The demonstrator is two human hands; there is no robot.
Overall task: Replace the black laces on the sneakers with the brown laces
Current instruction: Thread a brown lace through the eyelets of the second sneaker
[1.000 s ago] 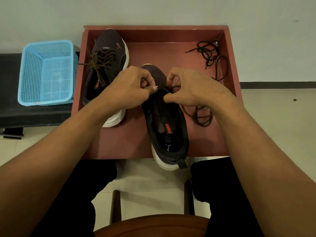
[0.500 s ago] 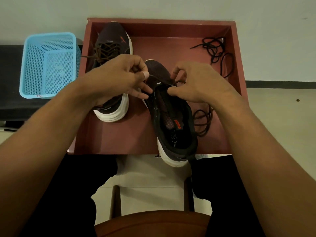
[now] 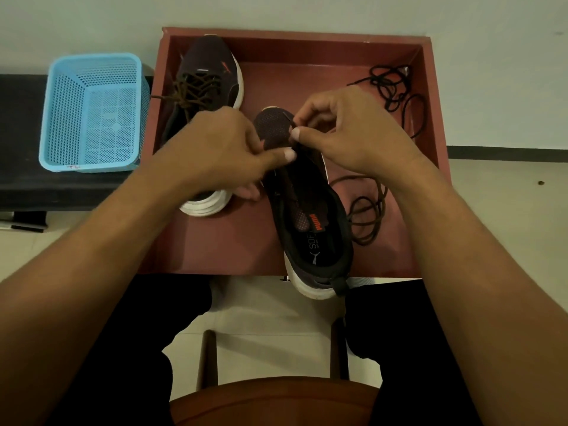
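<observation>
Red-brown tray (image 3: 215,250) lay ahead, with a blue mesh basket (image 3: 92,112) on the dark surface (image 3: 24,186) beside its left wall. Near sneaker (image 3: 310,238): dark mesh upper, white sole, orange insole logo, eyelets unlaced, heel overhanging the tray's near edge. Second sneaker (image 3: 212,69) at far left, laced brown. Left hand (image 3: 221,149) gripped the near sneaker's left side, fingers (image 3: 247,190) curled, thumb on the eyelet edge. Right hand (image 3: 353,139) fingers (image 3: 296,134) pinched a thin strand of the brown lace (image 3: 368,216) over the toe; the rest coiled right of that shoe. Black laces (image 3: 390,87) heaped in the far right corner.
</observation>
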